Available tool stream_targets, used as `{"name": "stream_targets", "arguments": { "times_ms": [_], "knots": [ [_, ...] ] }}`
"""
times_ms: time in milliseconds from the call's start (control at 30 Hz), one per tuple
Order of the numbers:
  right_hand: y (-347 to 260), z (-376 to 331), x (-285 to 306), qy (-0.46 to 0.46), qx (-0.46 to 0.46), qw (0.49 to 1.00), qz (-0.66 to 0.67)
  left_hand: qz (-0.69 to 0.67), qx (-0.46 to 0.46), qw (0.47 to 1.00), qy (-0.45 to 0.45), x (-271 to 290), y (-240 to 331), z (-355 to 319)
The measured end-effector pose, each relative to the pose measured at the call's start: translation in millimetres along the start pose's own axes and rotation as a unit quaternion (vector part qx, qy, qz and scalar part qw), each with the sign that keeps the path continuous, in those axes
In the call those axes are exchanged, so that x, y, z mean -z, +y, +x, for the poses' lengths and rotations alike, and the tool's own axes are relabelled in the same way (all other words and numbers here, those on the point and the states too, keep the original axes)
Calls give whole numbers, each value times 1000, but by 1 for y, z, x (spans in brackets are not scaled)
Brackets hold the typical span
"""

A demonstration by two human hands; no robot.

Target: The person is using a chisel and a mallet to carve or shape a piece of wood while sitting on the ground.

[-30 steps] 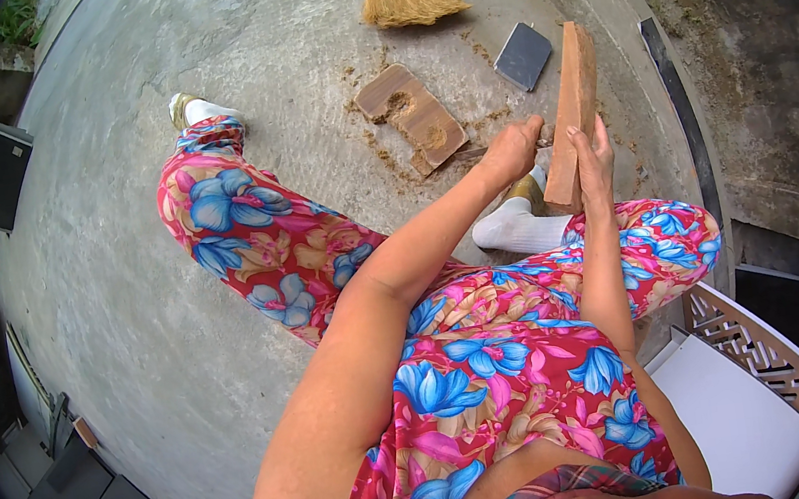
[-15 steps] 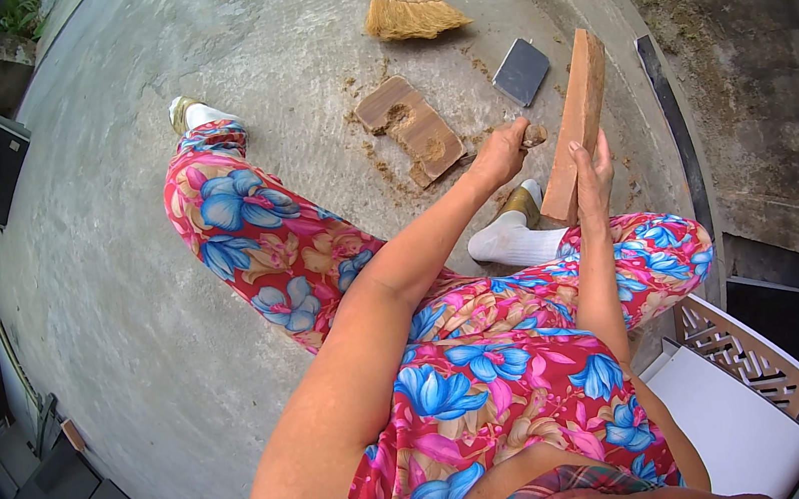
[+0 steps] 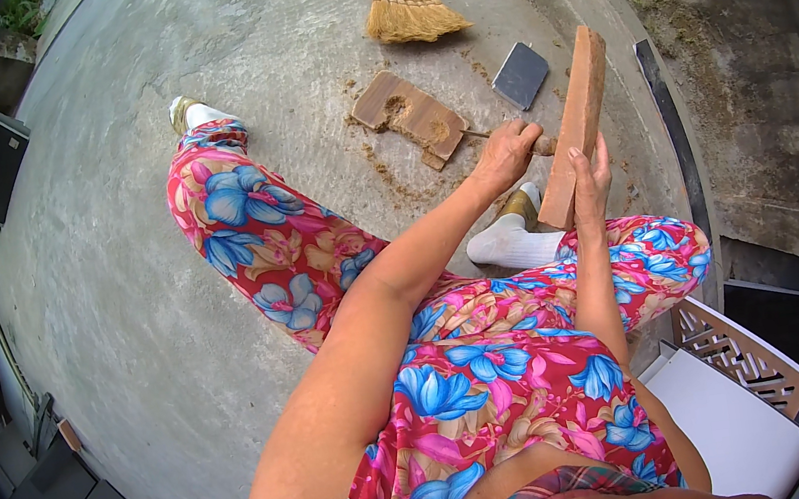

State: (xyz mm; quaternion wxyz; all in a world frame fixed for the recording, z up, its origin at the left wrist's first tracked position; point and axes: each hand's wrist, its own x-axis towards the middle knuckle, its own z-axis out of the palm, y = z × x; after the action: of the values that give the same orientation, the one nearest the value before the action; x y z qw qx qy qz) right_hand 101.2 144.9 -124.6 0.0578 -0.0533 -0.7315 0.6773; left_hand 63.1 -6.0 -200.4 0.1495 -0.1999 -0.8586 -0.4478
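Observation:
My left hand (image 3: 505, 155) is wrapped round the wooden handle of a chisel (image 3: 543, 145). Its thin metal shank points left to the right end of a brown wood-grain board (image 3: 410, 112), which lies on the concrete with rough hollows cut into it. Whether the tip is in the wood or only against it, I cannot tell. A long, squared wooden block (image 3: 576, 120) is in my right hand (image 3: 592, 186), tilted upward with its far end just right of the chisel handle. A small wood piece (image 3: 432, 159) pokes out at the board's near edge.
Wood shavings (image 3: 388, 175) litter the concrete floor (image 3: 136, 244). A dark grey rectangular slab (image 3: 520, 76) lies right of the board, and a straw broom (image 3: 409, 12) with a green neck lies beyond. My right foot (image 3: 509, 235) is close under the left hand.
The board has turned slightly, its right end moving up and away from me, and the small wood piece has shifted with it. The chisel's shank shows more clearly against the board's end.

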Motion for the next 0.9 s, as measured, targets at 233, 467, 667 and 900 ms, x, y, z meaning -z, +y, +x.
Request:
{"name": "stream_targets", "arguments": {
  "times_ms": [233,467,667,900],
  "knots": [
    [7,3,9,-15,-38,998,45,58,-7,998,35,2,-6,10],
    [9,2,9,-11,-32,999,16,8,94,994,-49,4,-16,8],
    [3,-3,-2,-37,-38,998,29,-19,114,989,-91,1,-28,6],
    [6,1,2,-41,-17,999,16,31,127,991,29,-2,-18,7]
  ]
}}
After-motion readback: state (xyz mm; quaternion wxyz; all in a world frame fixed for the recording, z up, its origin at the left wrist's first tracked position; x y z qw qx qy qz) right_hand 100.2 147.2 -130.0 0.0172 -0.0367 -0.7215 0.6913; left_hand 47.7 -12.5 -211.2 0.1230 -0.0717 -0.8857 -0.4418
